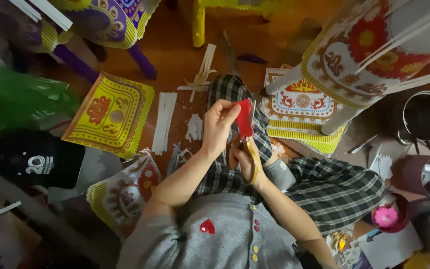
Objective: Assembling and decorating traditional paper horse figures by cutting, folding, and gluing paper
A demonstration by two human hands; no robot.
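Two hands: left hand (218, 122) pinches red paper (244, 118), right hand (245, 158) just below.

The floor (175, 55) is warm orange-brown wood, dimly lit, with darker shadow toward the edges. Decorated stools stand around: one with purple legs (75, 62) at upper left, one with white legs (294, 79) at right. Yellow patterned sheets (110, 114) and white paper strips (164, 122) lie on the floor.
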